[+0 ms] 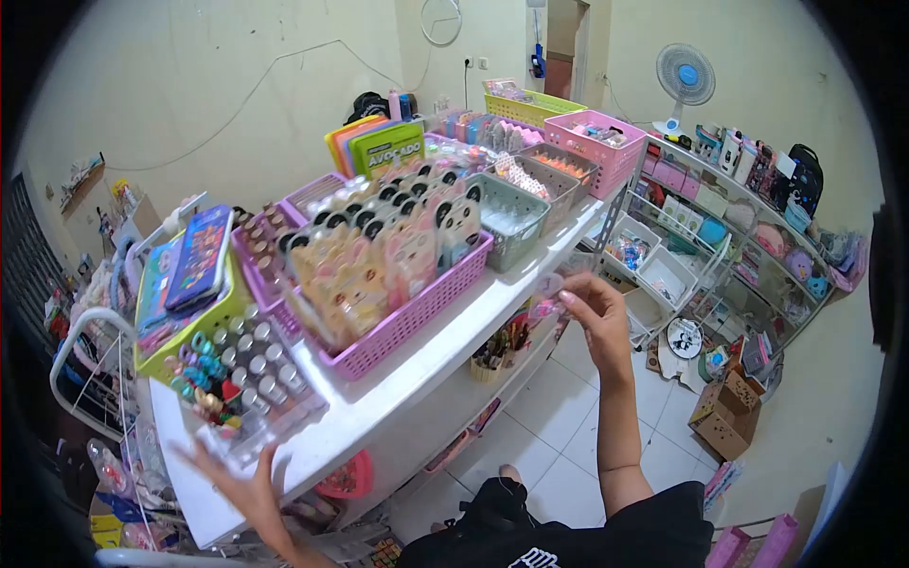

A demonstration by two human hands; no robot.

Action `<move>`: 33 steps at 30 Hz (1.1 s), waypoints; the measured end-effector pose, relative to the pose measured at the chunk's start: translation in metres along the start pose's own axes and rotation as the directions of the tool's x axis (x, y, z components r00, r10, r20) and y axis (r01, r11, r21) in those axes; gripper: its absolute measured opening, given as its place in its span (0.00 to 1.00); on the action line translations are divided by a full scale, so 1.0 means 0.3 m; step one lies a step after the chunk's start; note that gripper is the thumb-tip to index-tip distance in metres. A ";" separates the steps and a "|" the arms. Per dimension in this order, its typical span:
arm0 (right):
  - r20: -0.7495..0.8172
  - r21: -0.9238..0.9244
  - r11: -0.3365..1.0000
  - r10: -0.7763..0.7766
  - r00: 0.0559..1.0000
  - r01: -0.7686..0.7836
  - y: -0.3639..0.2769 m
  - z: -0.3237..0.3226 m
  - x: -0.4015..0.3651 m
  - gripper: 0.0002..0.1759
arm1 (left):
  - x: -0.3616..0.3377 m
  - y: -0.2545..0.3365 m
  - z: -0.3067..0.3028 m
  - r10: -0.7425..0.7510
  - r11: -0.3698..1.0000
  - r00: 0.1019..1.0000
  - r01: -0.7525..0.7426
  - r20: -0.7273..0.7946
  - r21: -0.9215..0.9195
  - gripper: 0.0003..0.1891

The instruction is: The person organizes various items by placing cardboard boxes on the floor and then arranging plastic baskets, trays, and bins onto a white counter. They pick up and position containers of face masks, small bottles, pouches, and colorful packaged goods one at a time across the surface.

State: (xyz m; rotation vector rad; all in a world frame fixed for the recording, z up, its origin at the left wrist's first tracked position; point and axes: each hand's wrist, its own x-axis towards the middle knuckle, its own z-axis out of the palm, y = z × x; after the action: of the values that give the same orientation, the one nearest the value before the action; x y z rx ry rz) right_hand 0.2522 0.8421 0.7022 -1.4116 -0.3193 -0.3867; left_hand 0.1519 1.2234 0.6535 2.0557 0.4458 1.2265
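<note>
My right hand (pixel 595 317) is raised beyond the table's long edge, thumb and fingers pinched on a small clear packet (pixel 546 295) with something pink in it. What the packet contains is too small to make out. My left hand (pixel 241 488), slightly blurred, hovers over the near left end of the white table (pixel 379 417) with its fingers spread and nothing in them. Just beyond it stands a clear tray (pixel 308 412) holding silver-capped tubes (pixel 256 364) and colourful small figures (pixel 204 369). A purple basket (pixel 407 327) of animal-faced packets (pixel 346 279) sits between the hands.
A yellow-green basket (pixel 151 355) with colourful books stands at the table's left end. Grey baskets (pixel 507 213) and a pink basket (pixel 597 156) line the far end. To the right are a glass shelf (pixel 748 251), a fan (pixel 684 76) and a cardboard box (pixel 724 417) on the floor.
</note>
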 end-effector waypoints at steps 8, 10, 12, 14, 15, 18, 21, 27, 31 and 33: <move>-0.045 -0.049 0.993 -0.110 0.993 0.107 0.041 -0.303 0.302 0.05 | -0.196 0.447 0.277 0.377 0.611 0.674 -0.696 -0.635 -0.376 0.15; -0.020 -0.054 0.988 -0.147 0.989 0.145 0.047 -0.393 0.381 0.05 | -0.239 0.552 0.431 0.441 0.586 0.725 -0.679 -0.529 -0.442 0.14; 0.000 -0.068 0.984 -0.165 0.986 0.164 0.053 -0.489 0.468 0.06 | -0.255 0.648 0.614 0.562 0.496 0.751 -0.642 -0.347 -0.585 0.13; 0.039 -0.089 0.984 -0.150 0.988 0.152 0.061 -0.590 0.559 0.07 | -0.262 0.709 0.761 0.674 0.521 0.717 -0.634 -0.181 -0.571 0.13; 0.047 -0.063 0.985 -0.155 0.987 0.158 0.065 -0.644 0.601 0.07 | -0.266 0.763 0.851 0.664 0.516 0.726 -0.617 -0.176 -0.595 0.13; 0.180 -0.162 0.984 -0.050 0.982 0.079 0.030 -0.768 0.726 0.06 | -0.261 0.938 1.045 0.600 0.638 0.798 -0.518 -0.054 -0.569 0.08; 0.224 -0.207 0.965 -0.113 0.968 0.161 -0.008 -0.835 0.826 0.07 | -0.227 1.049 1.148 0.625 0.689 0.778 -0.510 0.065 -0.514 0.05; 0.384 -0.179 0.982 0.010 0.923 0.063 -0.062 -0.848 0.975 0.07 | -0.169 1.083 1.176 0.551 0.783 0.826 -0.465 0.115 -0.414 0.04; 0.542 -0.272 0.961 0.105 0.834 0.055 -0.057 -0.764 1.094 0.07 | -0.155 1.057 1.159 0.446 0.815 0.894 -0.421 -0.031 -0.398 0.06; 0.728 -0.411 0.911 0.311 0.611 0.026 -0.075 -0.679 1.158 0.08 | -0.148 1.033 1.156 0.471 0.824 0.882 -0.439 0.002 -0.359 0.09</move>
State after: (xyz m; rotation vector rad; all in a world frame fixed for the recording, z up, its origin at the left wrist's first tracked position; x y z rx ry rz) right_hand 0.5508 0.6128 0.8471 -1.9434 -0.8784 0.3809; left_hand 0.4137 0.8457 0.7368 1.9457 -0.3196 1.3567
